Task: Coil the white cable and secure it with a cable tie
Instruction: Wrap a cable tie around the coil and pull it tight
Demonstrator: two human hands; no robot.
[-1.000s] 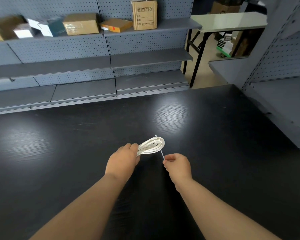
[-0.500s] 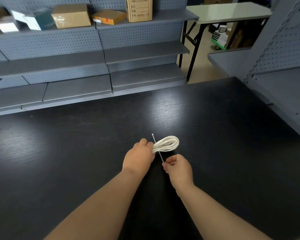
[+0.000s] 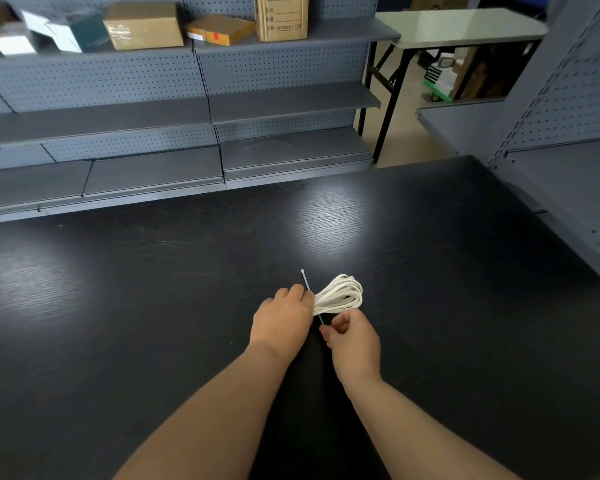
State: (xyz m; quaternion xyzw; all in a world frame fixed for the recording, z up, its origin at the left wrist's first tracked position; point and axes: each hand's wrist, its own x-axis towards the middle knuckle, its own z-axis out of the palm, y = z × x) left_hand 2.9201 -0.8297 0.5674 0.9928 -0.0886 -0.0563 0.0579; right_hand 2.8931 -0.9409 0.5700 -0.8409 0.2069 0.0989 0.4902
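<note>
Holding the coil (image 3: pixel 340 295) at lower centre of the frame, my left hand (image 3: pixel 281 318) clenches its gathered end. My right hand (image 3: pixel 352 336) pinches the tie (image 3: pixel 305 279) tail below. I think next the tail must enter the tie's head.

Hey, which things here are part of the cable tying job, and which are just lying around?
In the job:
cable coil, gripped by the left hand
cable tie, its lower end pinched by the right hand

Lying about:
boxes on the shelf
folding table

Left hand (image 3: pixel 281 318) fisted, right hand (image 3: pixel 352 337) pinching.
</note>
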